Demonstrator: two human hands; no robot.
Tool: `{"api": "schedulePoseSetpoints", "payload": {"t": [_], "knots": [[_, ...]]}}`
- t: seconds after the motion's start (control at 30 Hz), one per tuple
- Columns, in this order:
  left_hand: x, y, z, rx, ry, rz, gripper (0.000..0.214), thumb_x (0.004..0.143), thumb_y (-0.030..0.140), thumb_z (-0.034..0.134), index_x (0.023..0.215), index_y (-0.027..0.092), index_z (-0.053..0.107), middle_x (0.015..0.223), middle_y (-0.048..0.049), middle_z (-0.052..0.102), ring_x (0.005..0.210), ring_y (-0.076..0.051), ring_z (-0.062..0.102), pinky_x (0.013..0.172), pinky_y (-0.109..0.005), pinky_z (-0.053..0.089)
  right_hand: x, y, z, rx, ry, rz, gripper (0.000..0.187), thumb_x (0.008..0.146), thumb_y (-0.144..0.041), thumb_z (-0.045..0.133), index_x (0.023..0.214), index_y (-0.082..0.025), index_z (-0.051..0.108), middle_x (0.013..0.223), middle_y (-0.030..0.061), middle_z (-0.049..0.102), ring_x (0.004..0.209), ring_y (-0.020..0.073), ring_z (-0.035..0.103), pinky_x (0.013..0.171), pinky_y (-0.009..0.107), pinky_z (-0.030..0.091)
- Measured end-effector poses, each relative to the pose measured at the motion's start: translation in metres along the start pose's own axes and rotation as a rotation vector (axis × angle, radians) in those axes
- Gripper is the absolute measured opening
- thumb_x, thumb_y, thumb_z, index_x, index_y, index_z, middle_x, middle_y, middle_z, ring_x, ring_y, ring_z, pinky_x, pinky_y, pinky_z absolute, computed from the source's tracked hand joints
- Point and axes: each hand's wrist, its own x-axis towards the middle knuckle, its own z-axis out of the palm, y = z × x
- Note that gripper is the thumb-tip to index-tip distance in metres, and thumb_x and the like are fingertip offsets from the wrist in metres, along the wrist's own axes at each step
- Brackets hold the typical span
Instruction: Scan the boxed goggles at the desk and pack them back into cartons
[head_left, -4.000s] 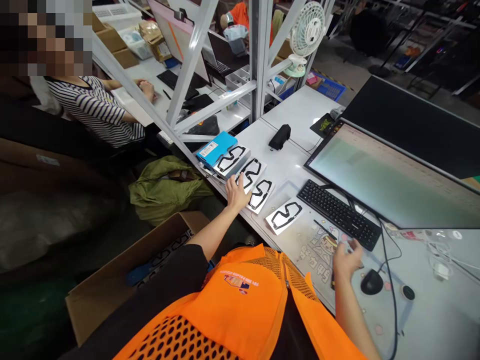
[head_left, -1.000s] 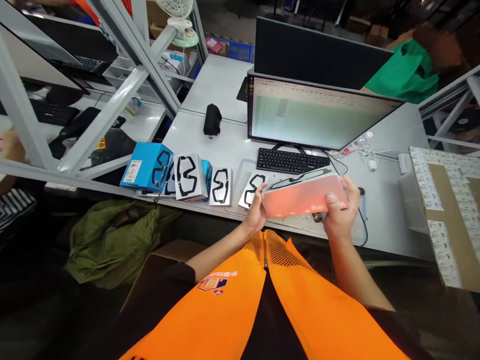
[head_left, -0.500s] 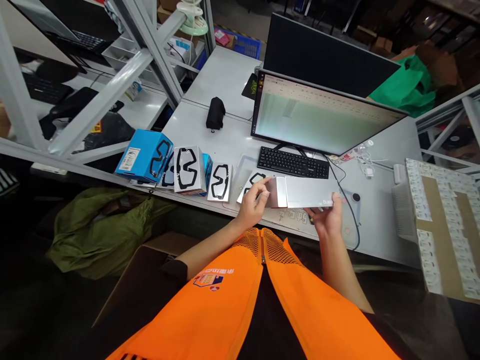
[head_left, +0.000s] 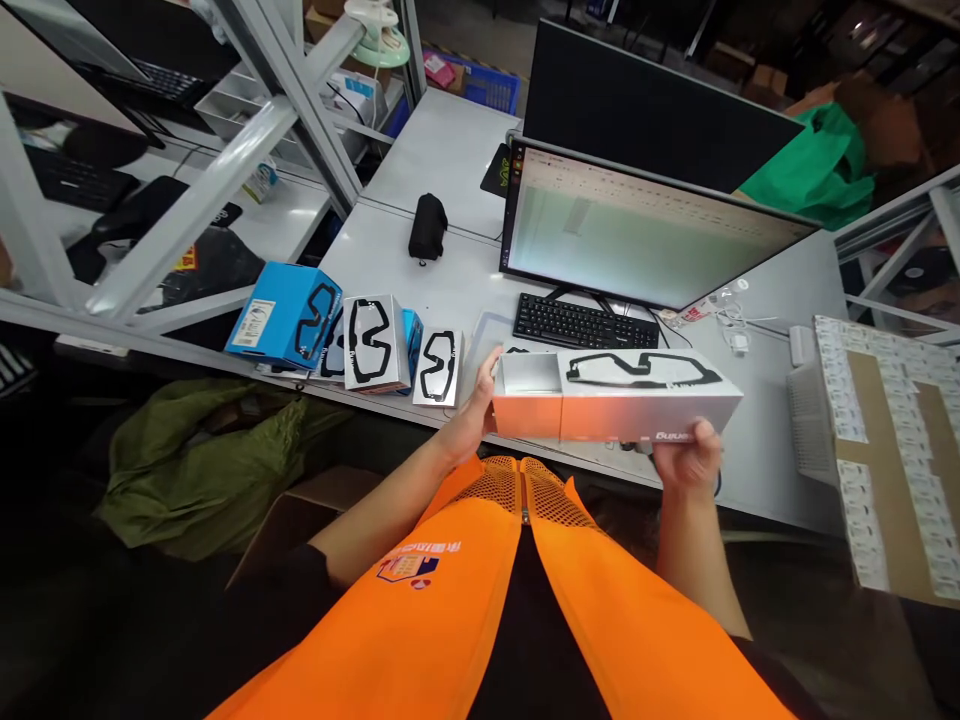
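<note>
Between my hands, above the desk's front edge, is a white and silver box (head_left: 645,400) with a black glasses-frame outline on its top. Its inner tray (head_left: 527,378) sticks out of the sleeve at the left end. My left hand (head_left: 472,410) grips the end of this tray. Around the right end of the sleeve, from below and in front, my right hand (head_left: 690,455) is closed. A flatter white box (head_left: 437,367) with a similar outline lies to the left of my left hand. Part of the desk behind the held box is hidden.
A silver box (head_left: 369,345) and a blue box (head_left: 281,315) stand at the desk's left edge. A black pouch (head_left: 428,227) lies farther back. Behind the held box are a keyboard (head_left: 581,322) and a monitor (head_left: 652,230). At the right stands a label-covered cardboard sheet (head_left: 885,450).
The held box has tilted so its printed top shows, and it has come nearer. The tray now reaches farther out of the sleeve; my left hand moved left and my right hand right.
</note>
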Motion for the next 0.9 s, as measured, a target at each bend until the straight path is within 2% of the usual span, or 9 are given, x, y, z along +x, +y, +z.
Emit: {"api": "schedulePoseSetpoints", "payload": {"t": [0.07, 0.17, 0.27, 0.33, 0.4, 0.5, 0.67, 0.83, 0.9], "knots": [[-0.006, 0.006, -0.005, -0.006, -0.102, -0.074, 0.087, 0.094, 0.080, 0.067, 0.166, 0.037, 0.044, 0.152, -0.0123, 0.064, 0.125, -0.038, 0.070, 0.096, -0.048, 0.063, 0.001, -0.015, -0.009, -0.041, -0.099, 0.021, 0.079, 0.060, -0.042, 0.095, 0.134, -0.036, 0.071, 0.141, 0.0038, 0.072, 0.136, 0.0305, 0.066, 0.118, 0.056, 0.054], [-0.011, 0.018, -0.004, 0.094, -0.121, 0.042, 0.083, 0.090, 0.064, 0.080, 0.161, 0.036, 0.048, 0.152, -0.0117, 0.062, 0.118, -0.034, 0.071, 0.091, -0.042, 0.064, 0.003, -0.028, -0.017, -0.064, -0.208, 0.089, 0.101, 0.054, -0.046, 0.101, 0.148, -0.041, 0.064, 0.153, 0.0052, 0.066, 0.143, 0.0328, 0.062, 0.121, 0.061, 0.050], [-0.014, 0.033, 0.009, 0.223, -0.140, 0.179, 0.072, 0.087, 0.051, 0.085, 0.150, 0.029, 0.059, 0.154, -0.0130, 0.059, 0.118, -0.035, 0.069, 0.093, -0.044, 0.063, 0.006, -0.027, -0.016, -0.067, -0.228, 0.185, 0.093, 0.056, -0.073, 0.096, 0.137, -0.034, 0.071, 0.146, 0.0096, 0.070, 0.144, 0.0383, 0.062, 0.119, 0.066, 0.051], [-0.015, 0.045, 0.019, 0.283, -0.125, 0.206, 0.067, 0.085, 0.044, 0.086, 0.146, 0.027, 0.064, 0.151, -0.0134, 0.060, 0.116, -0.036, 0.069, 0.096, -0.048, 0.063, 0.010, -0.023, -0.014, -0.094, -0.179, 0.200, 0.080, 0.066, -0.079, 0.088, 0.128, -0.031, 0.075, 0.137, 0.0101, 0.075, 0.141, 0.0381, 0.065, 0.116, 0.064, 0.053], [-0.016, 0.059, 0.029, 0.325, -0.096, 0.212, 0.065, 0.085, 0.042, 0.086, 0.145, 0.026, 0.066, 0.145, -0.0135, 0.063, 0.111, -0.036, 0.070, 0.095, -0.049, 0.063, 0.015, -0.020, -0.014, -0.096, -0.088, 0.154, 0.063, 0.077, -0.072, 0.083, 0.123, -0.029, 0.077, 0.130, 0.0077, 0.079, 0.136, 0.0346, 0.068, 0.114, 0.059, 0.056], [-0.019, 0.079, 0.036, 0.436, -0.084, 0.239, 0.063, 0.088, 0.042, 0.080, 0.147, 0.026, 0.063, 0.142, -0.0126, 0.065, 0.107, -0.029, 0.071, 0.086, -0.041, 0.064, 0.025, -0.024, -0.018, -0.012, 0.008, 0.095, 0.048, 0.084, -0.060, 0.079, 0.120, -0.027, 0.078, 0.123, 0.0049, 0.081, 0.128, 0.0294, 0.072, 0.110, 0.049, 0.059], [-0.031, 0.106, 0.041, 0.605, -0.105, 0.278, 0.065, 0.091, 0.040, 0.072, 0.152, 0.024, 0.056, 0.150, -0.0133, 0.060, 0.115, -0.025, 0.068, 0.073, -0.025, 0.059, 0.038, -0.034, -0.027, 0.083, 0.002, 0.077, 0.041, 0.087, -0.056, 0.077, 0.117, -0.027, 0.078, 0.114, 0.0026, 0.081, 0.118, 0.0246, 0.075, 0.103, 0.039, 0.060], [-0.039, 0.119, 0.048, 0.680, -0.091, 0.278, 0.068, 0.091, 0.045, 0.073, 0.155, 0.026, 0.056, 0.153, -0.0127, 0.058, 0.122, -0.028, 0.065, 0.076, -0.027, 0.061, 0.045, -0.030, -0.037, 0.108, 0.010, 0.081, 0.040, 0.085, -0.057, 0.078, 0.112, -0.028, 0.077, 0.092, -0.0019, 0.079, 0.105, 0.0209, 0.077, 0.098, 0.035, 0.061], [-0.036, 0.120, 0.046, 0.691, -0.092, 0.266, 0.069, 0.091, 0.046, 0.073, 0.156, 0.026, 0.056, 0.155, -0.0129, 0.058, 0.124, -0.029, 0.065, 0.078, -0.028, 0.062, 0.047, -0.026, -0.039, 0.126, 0.014, 0.087, 0.041, 0.084, -0.057, 0.079, 0.112, -0.027, 0.077, 0.095, -0.0011, 0.080, 0.104, 0.0202, 0.077, 0.094, 0.034, 0.062]]}}
